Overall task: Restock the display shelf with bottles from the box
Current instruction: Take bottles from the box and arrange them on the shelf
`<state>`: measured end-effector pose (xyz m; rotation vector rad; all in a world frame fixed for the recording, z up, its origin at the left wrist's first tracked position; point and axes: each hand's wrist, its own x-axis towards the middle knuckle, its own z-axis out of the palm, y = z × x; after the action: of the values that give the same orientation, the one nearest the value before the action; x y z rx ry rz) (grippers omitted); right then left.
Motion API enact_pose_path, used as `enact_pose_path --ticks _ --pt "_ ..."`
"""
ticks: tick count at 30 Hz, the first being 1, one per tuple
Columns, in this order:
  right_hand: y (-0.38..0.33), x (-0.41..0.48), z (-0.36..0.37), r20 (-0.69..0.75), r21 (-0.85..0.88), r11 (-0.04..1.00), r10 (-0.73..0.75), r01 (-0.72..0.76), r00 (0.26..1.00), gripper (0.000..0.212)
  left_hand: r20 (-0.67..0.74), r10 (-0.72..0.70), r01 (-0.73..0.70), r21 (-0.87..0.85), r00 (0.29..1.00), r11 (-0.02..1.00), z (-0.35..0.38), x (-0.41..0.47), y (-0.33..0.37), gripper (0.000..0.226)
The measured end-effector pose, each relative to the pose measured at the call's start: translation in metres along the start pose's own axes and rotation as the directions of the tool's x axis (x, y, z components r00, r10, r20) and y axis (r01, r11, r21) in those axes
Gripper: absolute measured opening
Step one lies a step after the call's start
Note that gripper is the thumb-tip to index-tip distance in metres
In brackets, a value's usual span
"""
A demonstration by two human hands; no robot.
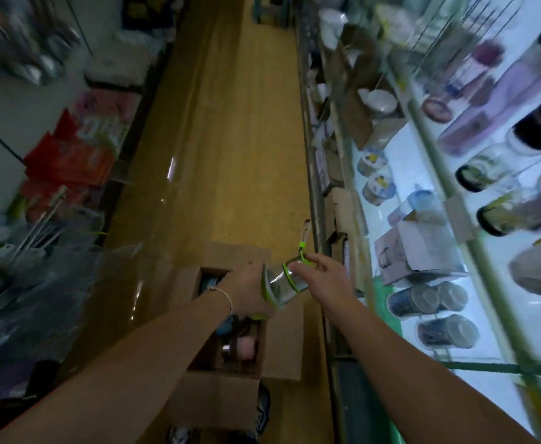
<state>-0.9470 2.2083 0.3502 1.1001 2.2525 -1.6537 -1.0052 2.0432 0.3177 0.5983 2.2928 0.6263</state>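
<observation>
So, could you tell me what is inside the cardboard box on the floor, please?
Inside the cardboard box a pink-capped bottle and something blue show. The left forearm and left hand cover the middle, so the rest is hidden.

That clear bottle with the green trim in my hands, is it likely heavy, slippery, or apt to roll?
Probably light: the clear bottle looks empty. Its smooth, glossy wall may be slippery. Round-bodied, it would likely roll if laid down.
</observation>
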Motion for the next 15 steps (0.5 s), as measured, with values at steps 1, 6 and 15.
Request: enact_pose_path --ticks 1,6,15 --pt "-0.010 -0.008 -0.008 -0.035 -0.009 1.000 -0.030 0.030 0.999 0.056 0.001 0.027 -0.027 -0.015 1.000 1.000 -0.008 -0.005 0.011 0.069" --pt "-0.056 -0.057 -0.050 -0.217 -0.032 0.988 -0.155 0.152 0.964 0.057 -0.071 0.201 -0.205 -0.049 0.977 0.978 -0.053 -0.027 0.068 0.072" --pt "-0.141 -0.161 -0.132 -0.480 -0.106 0.946 -0.320 0.308 0.817 0.042 -0.168 0.500 -0.525 -0.174 0.849 0.833 -0.106 -0.072 0.169 0.055"
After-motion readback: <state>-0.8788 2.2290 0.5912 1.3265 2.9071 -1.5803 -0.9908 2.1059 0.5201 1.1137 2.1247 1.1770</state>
